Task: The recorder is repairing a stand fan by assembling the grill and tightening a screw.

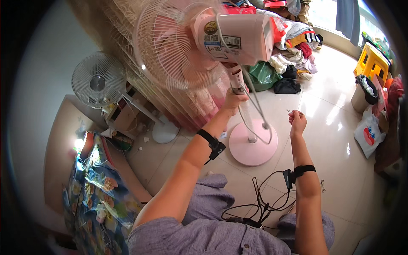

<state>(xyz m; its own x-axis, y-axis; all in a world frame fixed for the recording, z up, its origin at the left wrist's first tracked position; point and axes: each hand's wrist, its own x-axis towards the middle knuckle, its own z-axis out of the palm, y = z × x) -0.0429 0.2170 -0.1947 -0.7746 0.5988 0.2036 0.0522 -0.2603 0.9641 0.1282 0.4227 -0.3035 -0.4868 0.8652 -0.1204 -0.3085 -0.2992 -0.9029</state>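
Cables [259, 204], black and looped, lie on the pale tiled floor [331, 127] nearest the person, between the knees. Above them both forearms carry black strapped bands. The left hand [233, 101] is closed around the upper pole of a pink pedestal fan [238, 34], just under its motor housing, and steadies it upright. The right hand [297, 121] is held apart from the pole, fingers pinched shut on a small pale piece, too small to identify; a thin white cord [250, 93] hangs in a loop from the housing toward the round pink base [253, 146].

Judgement: the fan stands assembled, grille and head mounted; work on the neck or cord appears in progress, with the small piece not yet placed.

Further off stand a second grey fan [97, 80], a clothes heap [293, 51], a yellow stool [372, 61] and a bin [363, 93].
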